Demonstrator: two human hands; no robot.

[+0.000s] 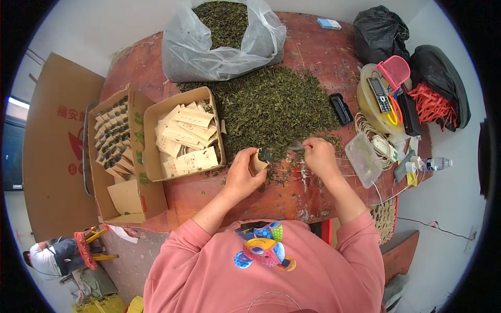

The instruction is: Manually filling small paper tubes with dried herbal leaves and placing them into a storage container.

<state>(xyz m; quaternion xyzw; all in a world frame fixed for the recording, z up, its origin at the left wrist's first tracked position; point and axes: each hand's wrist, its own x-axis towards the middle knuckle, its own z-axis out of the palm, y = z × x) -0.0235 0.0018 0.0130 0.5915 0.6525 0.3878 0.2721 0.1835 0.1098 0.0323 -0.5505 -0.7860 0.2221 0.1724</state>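
My left hand (243, 174) grips a small kraft-paper packet (257, 163), whose dark mouth faces up and to the right. To its right my right hand (321, 156) pinches a small greyish utensil (296, 146), blurred and perhaps a scoop, at the near edge of a wide heap of dried tea leaves (274, 105). Left of my hands, a shallow cardboard box (183, 178) holds a loose pile of flat paper packets (188, 127). Beyond the heap stands a clear plastic bag (188, 51) full of the same leaves.
A tall carton (154, 203) with rows of filled packets (113, 137) stands at left. At right are a black case (340, 109), a plastic tub (366, 101) with a keypad phone (377, 94), a clear container (363, 160), cables and a water bottle (438, 164). A person (47, 258) sits lower left.
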